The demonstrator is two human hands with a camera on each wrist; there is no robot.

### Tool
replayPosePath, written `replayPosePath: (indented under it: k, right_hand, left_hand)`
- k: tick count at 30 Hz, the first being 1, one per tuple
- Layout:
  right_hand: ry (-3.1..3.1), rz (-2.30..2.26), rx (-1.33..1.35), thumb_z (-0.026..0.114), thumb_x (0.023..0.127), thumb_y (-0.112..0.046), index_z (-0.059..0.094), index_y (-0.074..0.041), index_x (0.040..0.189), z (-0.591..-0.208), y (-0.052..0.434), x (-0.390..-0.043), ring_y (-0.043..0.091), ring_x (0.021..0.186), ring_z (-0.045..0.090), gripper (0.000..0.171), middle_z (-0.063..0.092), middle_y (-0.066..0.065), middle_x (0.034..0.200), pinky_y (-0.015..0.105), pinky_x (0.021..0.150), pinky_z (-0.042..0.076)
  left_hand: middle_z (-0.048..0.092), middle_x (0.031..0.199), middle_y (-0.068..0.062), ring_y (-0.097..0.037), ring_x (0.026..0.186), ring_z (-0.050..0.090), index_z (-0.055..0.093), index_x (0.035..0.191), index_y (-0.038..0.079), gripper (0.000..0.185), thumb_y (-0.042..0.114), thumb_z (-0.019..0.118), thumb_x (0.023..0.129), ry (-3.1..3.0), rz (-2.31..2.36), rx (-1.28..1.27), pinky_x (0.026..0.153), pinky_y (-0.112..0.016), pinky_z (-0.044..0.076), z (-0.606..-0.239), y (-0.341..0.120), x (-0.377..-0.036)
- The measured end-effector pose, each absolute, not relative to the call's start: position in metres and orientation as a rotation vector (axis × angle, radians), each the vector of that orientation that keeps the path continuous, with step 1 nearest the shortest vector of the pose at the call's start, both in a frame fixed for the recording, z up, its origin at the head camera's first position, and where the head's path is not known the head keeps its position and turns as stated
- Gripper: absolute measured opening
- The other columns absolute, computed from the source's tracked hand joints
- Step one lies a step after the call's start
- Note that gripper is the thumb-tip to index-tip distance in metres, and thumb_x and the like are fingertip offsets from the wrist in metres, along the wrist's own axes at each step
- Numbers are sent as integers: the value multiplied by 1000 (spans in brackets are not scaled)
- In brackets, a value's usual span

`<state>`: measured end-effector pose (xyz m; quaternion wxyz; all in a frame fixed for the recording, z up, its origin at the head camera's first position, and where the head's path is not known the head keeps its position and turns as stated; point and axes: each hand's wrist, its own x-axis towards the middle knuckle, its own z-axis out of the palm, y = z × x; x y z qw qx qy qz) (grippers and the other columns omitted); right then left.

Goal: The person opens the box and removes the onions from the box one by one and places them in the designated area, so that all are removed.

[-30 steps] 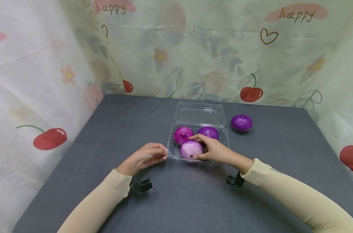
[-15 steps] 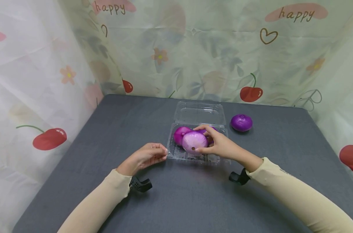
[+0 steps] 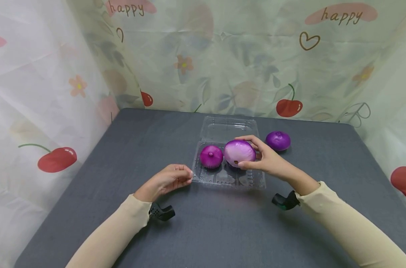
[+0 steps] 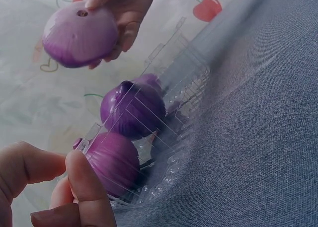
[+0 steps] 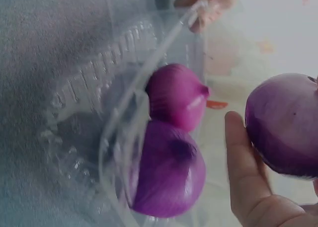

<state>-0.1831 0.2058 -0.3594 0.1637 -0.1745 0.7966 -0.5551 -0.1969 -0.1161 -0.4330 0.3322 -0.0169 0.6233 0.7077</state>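
My right hand (image 3: pixel 248 152) grips a pale purple onion (image 3: pixel 237 152) and holds it in the air above the back right of a clear plastic clamshell box (image 3: pixel 223 178), whose lid lies open behind. The left wrist view shows this onion (image 4: pixel 79 33) lifted well above the box (image 4: pixel 184 88). My left hand (image 3: pixel 188 175) pinches the box's left front corner. A magenta onion (image 3: pixel 211 156) sits in the box's back left. A darker purple onion (image 5: pixel 166 175) lies beside it (image 5: pixel 176 95) in the box; in the head view the held onion hides most of it.
A fourth, dark purple onion (image 3: pixel 278 140) lies on the grey table (image 3: pixel 156 134) just right of the box's lid. Patterned plastic sheeting (image 3: pixel 223 56) walls the table at the back and on both sides. The box's front compartments hold nothing.
My right hand has lifted the pale onion out of the box's front and carried it up and to the back right. The left hand has stayed at the box's corner.
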Motion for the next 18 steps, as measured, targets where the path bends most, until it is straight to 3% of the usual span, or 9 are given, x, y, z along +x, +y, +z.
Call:
replayPosePath:
  k: [6, 9, 13, 18]
  right_hand:
    - [2090, -1784, -484, 70, 87, -5, 32, -20, 144, -356, 219, -183, 36, 112, 58, 70, 37, 22, 140, 50, 87, 54]
    - [2012, -1868, -451, 66, 89, 0, 31, -22, 145, -357, 226, -183, 33, 113, 57, 70, 30, 21, 142, 48, 88, 54]
    - [1990, -1919, -392, 61, 93, -3, 32, -26, 144, -357, 236, -184, 27, 117, 53, 62, 27, 17, 142, 38, 89, 55]
    - [1876, -2025, -371, 45, 103, -20, 32, -25, 144, -354, 244, -183, 33, 125, 34, 44, 21, 10, 143, 37, 91, 54]
  left_hand:
    - [64, 78, -3, -10, 70, 62, 61, 83, 6, 12, 1, 57, 93, 1640, 1840, -56, 68, -21, 55, -433, -117, -197]
    - [64, 78, -4, -10, 70, 62, 61, 83, 6, 11, 1, 57, 93, 1642, 1840, -57, 69, -21, 55, -432, -117, -197]
    - [64, 78, -3, -10, 69, 62, 61, 83, 6, 12, 0, 57, 93, 1634, 1845, -58, 68, -21, 55, -432, -117, -197]
    - [64, 77, -3, -9, 69, 61, 61, 82, 6, 13, 0, 57, 93, 1632, 1849, -59, 68, -21, 55, -432, -116, -197]
